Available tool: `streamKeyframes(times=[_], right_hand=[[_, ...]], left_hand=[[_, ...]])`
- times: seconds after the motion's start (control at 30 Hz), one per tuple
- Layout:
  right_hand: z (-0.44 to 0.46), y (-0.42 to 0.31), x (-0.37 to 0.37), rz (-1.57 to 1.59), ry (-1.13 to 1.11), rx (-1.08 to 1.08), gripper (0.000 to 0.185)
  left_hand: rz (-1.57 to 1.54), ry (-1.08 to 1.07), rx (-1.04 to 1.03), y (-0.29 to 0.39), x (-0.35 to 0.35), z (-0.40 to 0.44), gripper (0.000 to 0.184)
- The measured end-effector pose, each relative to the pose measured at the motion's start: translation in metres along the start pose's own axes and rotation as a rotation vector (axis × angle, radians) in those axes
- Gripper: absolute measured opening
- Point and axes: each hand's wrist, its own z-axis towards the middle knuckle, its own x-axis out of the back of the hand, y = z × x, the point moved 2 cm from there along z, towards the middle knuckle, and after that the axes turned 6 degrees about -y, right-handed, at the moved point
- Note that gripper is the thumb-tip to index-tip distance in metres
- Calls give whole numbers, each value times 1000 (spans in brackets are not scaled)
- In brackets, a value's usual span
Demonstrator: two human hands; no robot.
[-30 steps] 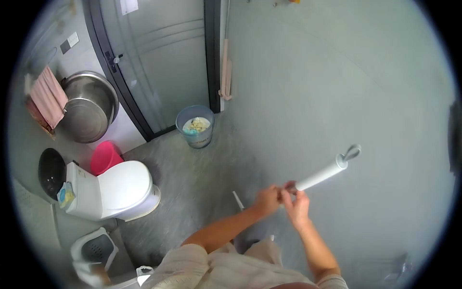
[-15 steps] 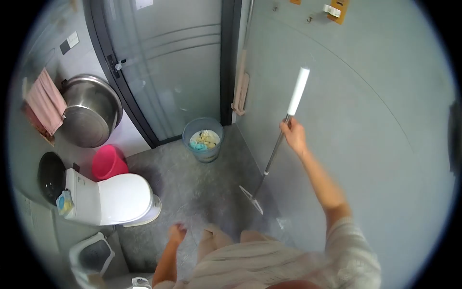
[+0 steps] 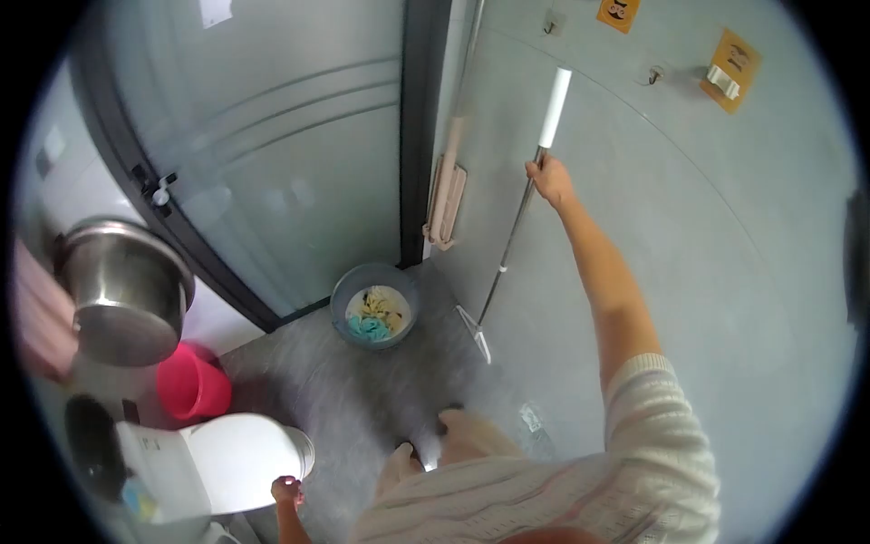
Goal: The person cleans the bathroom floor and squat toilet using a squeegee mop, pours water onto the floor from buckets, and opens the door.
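Note:
My right hand (image 3: 550,179) is closed round the metal pole of a long floor squeegee (image 3: 504,268), just below its white grip. The squeegee stands steeply tilted beside the right wall, with its white, triangular-braced head (image 3: 473,333) low at the floor. Over the front of the white toilet (image 3: 237,458), my left hand (image 3: 288,490) has its fingers curled in, and no object shows in it. Between the door and my feet is a grey-blue bucket (image 3: 339,308) with yellow and teal cloths in whitish liquid.
A glass door (image 3: 299,181) in a dark frame is ahead. At left are a steel basin (image 3: 127,299), a pink bucket (image 3: 195,385) and a pink towel (image 3: 43,313). A pinkish flat mop (image 3: 448,199) leans in the corner by the door. Hooks (image 3: 655,76) are on the right wall.
The view has shifted, so the door, basin and toilet appear lower and further left. My right hand still grips the squeegee. My left hand has moved left, over the toilet's front.

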Motion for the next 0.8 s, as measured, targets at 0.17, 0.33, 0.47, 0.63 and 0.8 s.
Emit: streamKeyframes(times=[0.17,0.33,0.47,0.63,0.8], right_hand=[[86,0,-14,19,-33,-91,33],[134,0,-20,68,-70,-124,32],[150,4,-27,29,-29,-166,31],[139,-9,-25,39,-3,-252,29],[132,16,-50,128,173,-174,27]], left_hand=[[-1082,-506,78,65,-45,79,16],[305,-154,-212,116,-90,57,20],[344,-179,-16,163,-81,22,21],[419,-244,-71,176,-63,99,18],[861,-143,-317,238,-31,203,23]])
